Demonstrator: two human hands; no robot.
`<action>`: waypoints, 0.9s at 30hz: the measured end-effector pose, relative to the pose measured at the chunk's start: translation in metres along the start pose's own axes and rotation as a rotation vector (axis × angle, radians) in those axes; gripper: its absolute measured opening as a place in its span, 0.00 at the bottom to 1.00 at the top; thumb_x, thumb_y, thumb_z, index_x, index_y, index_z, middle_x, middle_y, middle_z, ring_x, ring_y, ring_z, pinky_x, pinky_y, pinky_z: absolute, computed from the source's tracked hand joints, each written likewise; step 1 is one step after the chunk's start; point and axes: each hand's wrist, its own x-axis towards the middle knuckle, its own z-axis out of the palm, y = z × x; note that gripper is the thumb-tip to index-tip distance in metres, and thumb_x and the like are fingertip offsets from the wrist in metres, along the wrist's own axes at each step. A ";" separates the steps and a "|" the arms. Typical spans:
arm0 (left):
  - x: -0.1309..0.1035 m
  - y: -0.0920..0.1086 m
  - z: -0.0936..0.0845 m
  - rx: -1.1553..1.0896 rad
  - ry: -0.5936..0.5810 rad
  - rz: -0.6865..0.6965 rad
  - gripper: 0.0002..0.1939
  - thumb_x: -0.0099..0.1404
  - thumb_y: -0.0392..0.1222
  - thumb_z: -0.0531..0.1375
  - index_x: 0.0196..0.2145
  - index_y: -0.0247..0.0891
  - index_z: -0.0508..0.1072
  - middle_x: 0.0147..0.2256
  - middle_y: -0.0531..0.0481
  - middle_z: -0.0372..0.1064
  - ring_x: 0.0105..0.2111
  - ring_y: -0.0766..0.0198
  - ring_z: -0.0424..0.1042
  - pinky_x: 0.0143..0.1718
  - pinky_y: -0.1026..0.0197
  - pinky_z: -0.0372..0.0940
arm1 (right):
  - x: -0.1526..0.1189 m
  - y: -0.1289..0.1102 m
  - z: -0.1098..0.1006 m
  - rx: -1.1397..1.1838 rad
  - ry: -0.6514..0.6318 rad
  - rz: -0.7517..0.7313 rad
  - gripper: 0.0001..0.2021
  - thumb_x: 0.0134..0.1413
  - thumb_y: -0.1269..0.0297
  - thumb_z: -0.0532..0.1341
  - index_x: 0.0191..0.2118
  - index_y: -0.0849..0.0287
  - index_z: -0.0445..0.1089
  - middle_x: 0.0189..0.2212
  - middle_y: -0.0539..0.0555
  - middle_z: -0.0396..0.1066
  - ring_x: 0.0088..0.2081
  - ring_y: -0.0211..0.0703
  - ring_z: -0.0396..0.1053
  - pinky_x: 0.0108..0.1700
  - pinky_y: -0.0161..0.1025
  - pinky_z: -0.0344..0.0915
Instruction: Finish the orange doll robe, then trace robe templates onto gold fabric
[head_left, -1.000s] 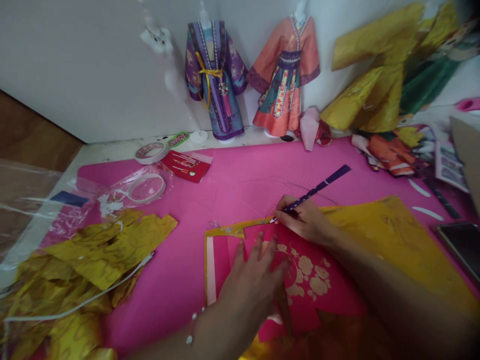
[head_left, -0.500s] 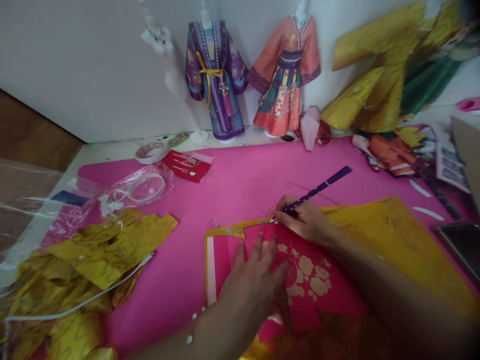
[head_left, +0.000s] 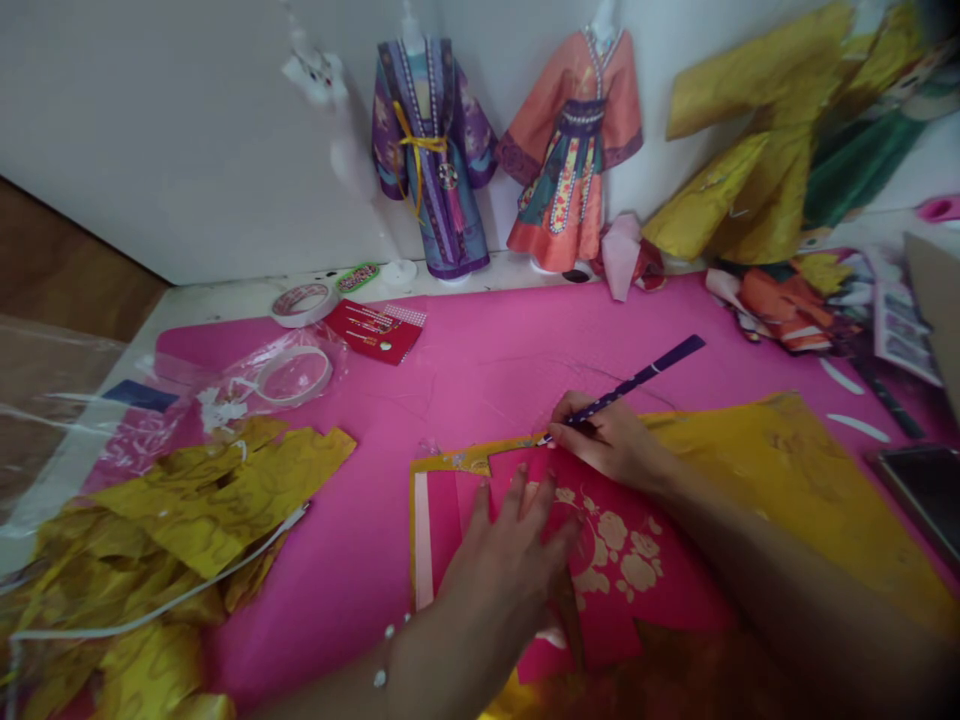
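My right hand (head_left: 607, 440) is closed round a dark purple pencil (head_left: 637, 378) with white dots. Its tip rests at the upper edge of a red paper piece (head_left: 622, 600) printed with pale gold flowers. That red piece lies on a larger sheet of yellow patterned paper (head_left: 772, 460), which shows along its top and left edges and spreads to the right. Pressing flat on the red paper, with fingers spread, is my left hand (head_left: 510, 560). The lower part of both papers is partly hidden by my forearms and shadow.
Crumpled yellow paper (head_left: 150, 540) and a white cable (head_left: 195, 595) lie left on the pink mat (head_left: 360, 560). Tape rolls (head_left: 294, 376) and a red packet (head_left: 375, 332) sit behind. Paper dresses (head_left: 431, 160) stand along the wall; a phone (head_left: 919, 490) lies right.
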 end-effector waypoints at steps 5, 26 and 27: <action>-0.003 0.003 -0.002 0.023 0.030 -0.021 0.41 0.58 0.57 0.69 0.65 0.47 0.62 0.70 0.37 0.47 0.69 0.39 0.46 0.62 0.30 0.55 | 0.000 0.001 0.000 -0.007 -0.004 -0.007 0.06 0.60 0.63 0.56 0.33 0.57 0.66 0.23 0.49 0.69 0.24 0.37 0.64 0.28 0.35 0.57; 0.003 0.002 0.005 0.005 0.042 -0.027 0.49 0.51 0.61 0.71 0.66 0.49 0.60 0.70 0.37 0.47 0.69 0.36 0.46 0.61 0.28 0.55 | 0.001 0.001 0.001 0.000 -0.010 0.002 0.06 0.60 0.62 0.58 0.33 0.57 0.68 0.23 0.49 0.69 0.23 0.36 0.63 0.26 0.34 0.56; 0.003 0.002 0.004 0.002 0.041 -0.027 0.49 0.50 0.61 0.72 0.66 0.49 0.60 0.70 0.37 0.47 0.68 0.35 0.46 0.61 0.27 0.55 | 0.001 0.000 0.001 0.001 -0.009 0.000 0.06 0.60 0.62 0.58 0.33 0.57 0.68 0.23 0.49 0.69 0.23 0.36 0.63 0.26 0.34 0.56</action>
